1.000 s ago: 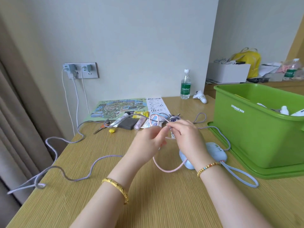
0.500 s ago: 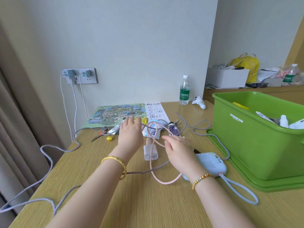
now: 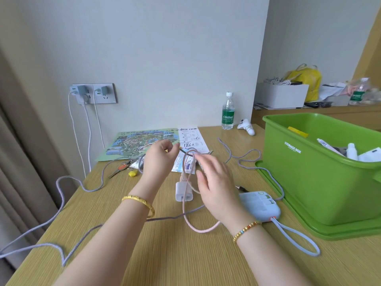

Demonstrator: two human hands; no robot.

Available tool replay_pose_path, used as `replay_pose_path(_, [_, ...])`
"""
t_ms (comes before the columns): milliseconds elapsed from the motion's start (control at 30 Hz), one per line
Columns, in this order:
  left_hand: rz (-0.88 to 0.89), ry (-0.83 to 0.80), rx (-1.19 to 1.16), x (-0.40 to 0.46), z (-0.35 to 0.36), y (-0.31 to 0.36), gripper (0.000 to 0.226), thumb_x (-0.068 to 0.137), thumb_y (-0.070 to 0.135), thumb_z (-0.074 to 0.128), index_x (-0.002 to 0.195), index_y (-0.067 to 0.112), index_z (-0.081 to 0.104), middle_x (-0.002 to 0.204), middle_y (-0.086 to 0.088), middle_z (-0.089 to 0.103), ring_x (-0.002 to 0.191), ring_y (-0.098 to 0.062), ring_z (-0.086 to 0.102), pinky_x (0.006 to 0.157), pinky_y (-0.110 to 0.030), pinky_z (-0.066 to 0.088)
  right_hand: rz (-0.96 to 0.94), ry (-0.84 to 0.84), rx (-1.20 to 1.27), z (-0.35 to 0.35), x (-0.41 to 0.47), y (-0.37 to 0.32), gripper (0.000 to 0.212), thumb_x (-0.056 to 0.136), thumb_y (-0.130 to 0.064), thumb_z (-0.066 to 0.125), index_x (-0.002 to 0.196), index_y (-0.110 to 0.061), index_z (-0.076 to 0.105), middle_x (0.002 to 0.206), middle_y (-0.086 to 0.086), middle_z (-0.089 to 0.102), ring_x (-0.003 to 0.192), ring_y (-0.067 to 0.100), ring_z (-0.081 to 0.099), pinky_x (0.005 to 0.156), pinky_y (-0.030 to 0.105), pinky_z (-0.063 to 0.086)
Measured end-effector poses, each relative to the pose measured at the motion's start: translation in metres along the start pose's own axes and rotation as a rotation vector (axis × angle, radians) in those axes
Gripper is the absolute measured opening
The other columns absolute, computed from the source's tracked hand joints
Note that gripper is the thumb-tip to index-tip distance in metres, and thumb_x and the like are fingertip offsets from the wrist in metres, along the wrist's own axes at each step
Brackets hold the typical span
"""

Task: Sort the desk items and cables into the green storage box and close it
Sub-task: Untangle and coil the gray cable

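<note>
Pink cable half-gathered, its white charger plug lying on the desk between the two hands

The left hand (image 3: 159, 156) pinches something thin and dark at its fingertips, just beside the top of the pink cable (image 3: 186, 203) loop; whether it holds the cable itself I cannot tell. The right hand (image 3: 216, 182) hovers with fingers spread and relaxed, gripping nothing. The cable runs lengthwise toward the person, from the loop on the far side of the white charger plug (image 3: 184, 191) to a slack curve on its near side. The plug lies left of the right hand, which looks nearer to it. The green storage box (image 3: 309, 182) stands open well right of the plug. Half a second ago the left hand lay flatter over the clutter; it has since lifted and closed its fingertips.
</note>
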State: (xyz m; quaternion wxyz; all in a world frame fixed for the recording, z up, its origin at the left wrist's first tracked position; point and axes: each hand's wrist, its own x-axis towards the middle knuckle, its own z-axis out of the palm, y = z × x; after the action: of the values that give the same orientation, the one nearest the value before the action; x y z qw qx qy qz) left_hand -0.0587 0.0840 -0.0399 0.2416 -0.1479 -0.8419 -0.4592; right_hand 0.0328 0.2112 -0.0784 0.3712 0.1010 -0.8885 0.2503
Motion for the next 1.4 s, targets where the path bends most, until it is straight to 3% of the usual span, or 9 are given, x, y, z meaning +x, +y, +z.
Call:
replay_pose_path(133, [-0.073,0.022,-0.227,-0.015,-0.008,0.003,0.042,0.088,0.017,0.057,0.055,0.015,0.032,0.055,-0.002,0.038,0.051,-0.014,0.035,0.046,-0.023,0.024,-0.136,-0.175,-0.042,0.01,0.005,-0.023,0.039,0.08,-0.009,0.042,0.112,-0.017,0.063,0.116,0.001,0.061,0.113,0.023,0.049,0.106,0.039,0.027])
replay_pose_path(367, [-0.291,0.084,-0.919,-0.034,-0.04,-0.003,0.028,0.096,0.017,0.046,0.07,0.013,0.056,0.08,0.001,0.075,0.077,-0.009,0.07,0.063,-0.017,0.054,0.292,-0.362,-0.324,0.017,0.019,0.008,0.042,0.092,-0.013,0.038,0.134,-0.015,0.043,0.15,-0.002,0.032,0.14,0.015,0.02,0.115,0.052,-0.003])
replay_pose_path(533, [-0.364,0.175,-1.306,-0.034,-0.06,-0.006,0.02,0.097,0.017,0.043,0.079,0.014,0.051,0.079,-0.001,0.075,0.082,-0.016,0.073,0.061,-0.019,0.056,0.491,-0.52,-0.437,0.012,0.015,0.021,0.049,0.086,-0.003,0.035,0.133,-0.015,0.042,0.153,0.004,0.024,0.143,0.026,0.012,0.114,0.058,-0.001])
replay_pose_path(700, [-0.374,0.054,-1.307,-0.039,-0.057,0.002,0.023,0.099,0.019,0.042,0.078,0.013,0.051,0.08,-0.004,0.075,0.083,-0.015,0.073,0.063,-0.018,0.057,0.248,-0.231,-0.132,0.017,0.017,0.011,0.052,0.091,-0.009,0.042,0.14,-0.019,0.03,0.141,0.003,0.039,0.131,0.022,0.033,0.11,0.037,0.024])
replay_pose_path(833, [-0.404,-0.051,-1.301,-0.044,-0.055,0.009,0.026,0.097,0.022,0.044,0.076,0.009,0.052,0.073,-0.002,0.074,0.076,-0.013,0.073,0.055,-0.016,0.055,0.178,-0.244,-0.119,0.024,0.017,0.006,0.031,0.092,-0.025,0.051,0.122,-0.021,0.056,0.118,0.002,0.048,0.112,0.021,0.04,0.086,0.028,0.035])
replay_pose_path(1033, [-0.473,0.084,-1.103,-0.039,-0.06,0.01,0.028,0.095,0.022,0.047,0.068,0.013,0.047,0.043,0.004,0.058,0.04,-0.007,0.06,0.034,-0.013,0.043,0.453,-0.165,-0.306,0.013,0.014,0.024,0.018,0.094,-0.019,0.046,0.098,-0.017,0.064,0.102,0.006,0.049,0.095,0.027,0.05,0.059,0.029,0.019])
replay_pose_path(1200, [-0.51,0.154,-0.539,-0.037,-0.053,-0.017,0.027,0.087,0.013,0.044,0.06,0.01,0.05,0.04,0.003,0.055,0.037,-0.011,0.051,0.045,-0.02,0.044,0.352,-0.062,-0.068,0.008,0.021,0.017,0.032,0.088,0.005,0.043,0.106,-0.012,0.064,0.095,0.0,0.055,0.089,0.019,0.054,0.063,0.029,0.029])
replay_pose_path(1300, [-0.246,0.124,0.187,-0.04,-0.052,-0.026,0.015,0.085,0.017,0.052,0.081,0.006,0.06,0.078,-0.004,0.062,0.073,-0.026,0.054,0.065,-0.031,0.041,0.231,0.017,-0.189,0.004,0.025,0.013,0.028,0.093,-0.004,0.044,0.115,-0.012,0.06,0.122,0.009,0.056,0.111,0.027,0.046,0.084,0.036,0.038])
replay_pose_path(1400, [0.173,0.11,0.347,-0.052,-0.045,-0.005,0.02,0.09,0.026,0.053,0.093,0.01,0.065,0.093,-0.009,0.065,0.084,-0.031,0.056,0.068,-0.034,0.041,0.17,0.045,-0.357,0.004,0.024,0.01,0.02,0.096,-0.018,0.043,0.104,-0.012,0.06,0.148,0.017,0.03,0.137,0.034,0.022,0.107,0.046,0.019])
